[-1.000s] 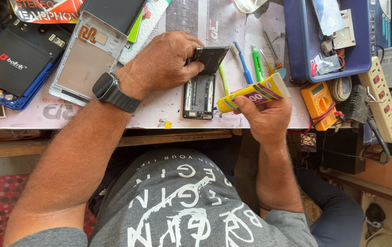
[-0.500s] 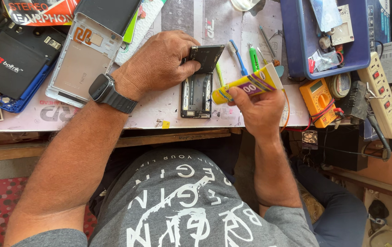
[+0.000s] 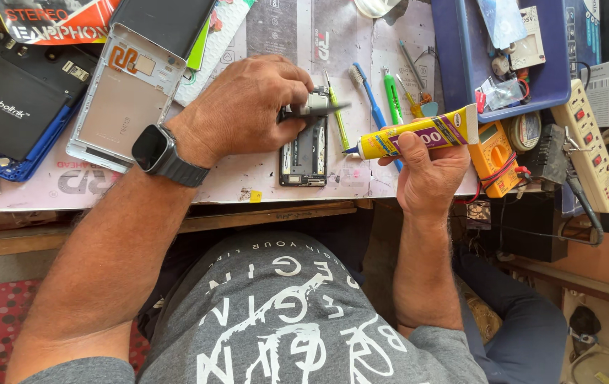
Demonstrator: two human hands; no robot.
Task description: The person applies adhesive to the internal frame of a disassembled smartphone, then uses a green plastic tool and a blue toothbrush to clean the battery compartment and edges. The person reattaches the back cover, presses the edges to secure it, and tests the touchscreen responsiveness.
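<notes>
Head view: left hand (image 3: 248, 107) sits near centre of the worktop (image 3: 176, 186), fingers pinched on a small dark part (image 3: 313, 108) lifted over the top end of an opened phone body (image 3: 304, 151). Phone body lies flat, just below the fingers. Right hand (image 3: 425, 171) at 3 o'clock from the phone, closed round a yellow glue tube (image 3: 418, 134), nozzle pointing toward 9 o'clock, tip just beside the phone's right edge. Smartwatch (image 3: 154, 151) on the left wrist. Blue toothbrush (image 3: 370, 96) and green tool (image 3: 392, 98) at 12 o'clock from the tube. Blue tray (image 3: 461, 71) at 1 o'clock, orange multimeter (image 3: 493, 153) at 3 o'clock of the right hand.
</notes>
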